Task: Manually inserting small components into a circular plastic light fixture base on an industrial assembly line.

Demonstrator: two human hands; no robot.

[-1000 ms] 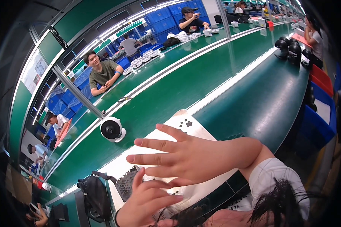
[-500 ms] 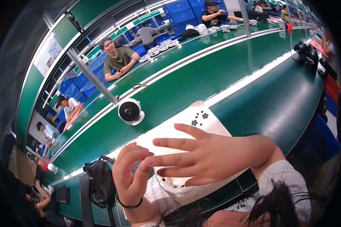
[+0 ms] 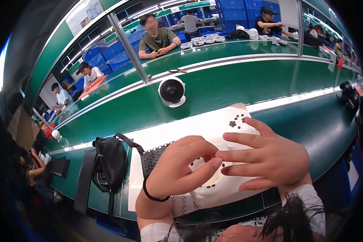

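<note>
Fingers of both my hands meet in the lower middle of the frame: my left hand [image 3: 177,171] curls, thumb and forefinger closed together as if nipping something very small against a fingertip of my right hand [image 3: 270,159], whose fingers are stretched out flat and slightly spread. Whether anything actually sits in that pinch I cannot tell; it is too small to see. Both hands hover just above the white sheet [image 3: 197,129] with its rows of small dark dots [image 3: 238,120], which lies on the green bench [image 3: 310,121] right in front of me. A black perforated pad [image 3: 152,158] peeks out at the sheet's left edge.

My guess is that I am picking or peeling something tiny at my fingertips; the next move would call for a steady, delicate grip, kept close over the sheet.

Further out, a black bag [image 3: 109,161] rests at lower left, a small white fan [image 3: 172,91] stands above centre, and other people sit along the upper edge.
</note>
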